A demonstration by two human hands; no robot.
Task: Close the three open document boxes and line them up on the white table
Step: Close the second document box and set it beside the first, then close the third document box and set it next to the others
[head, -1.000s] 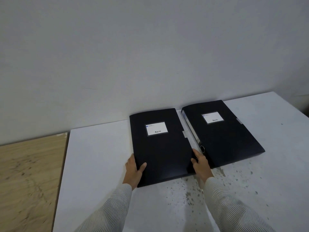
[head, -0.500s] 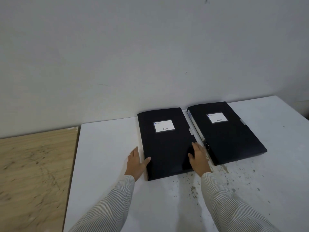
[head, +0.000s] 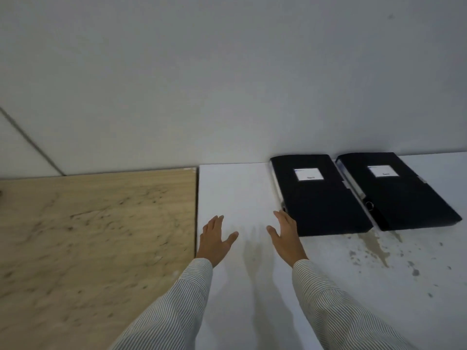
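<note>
Two black document boxes lie flat and closed, side by side, at the back of the white table (head: 240, 193). The left box (head: 321, 205) and the right box (head: 401, 198) each carry a white label on top. My right hand (head: 285, 236) hovers open just left of the left box's near corner, fingertips close to its edge; whether it touches is unclear. Over the white table near its left edge, my left hand (head: 214, 238) is spread open and holds nothing. No third box is in view.
A wooden tabletop (head: 96, 236) adjoins the white table on the left. A plain wall (head: 227, 84) rises right behind both tables. Grey-brown stains (head: 376, 246) mark the white surface in front of the boxes.
Both hands have let go of the left box and moved left over bare white table. My view has swung left, so the boxes now sit at the right.
</note>
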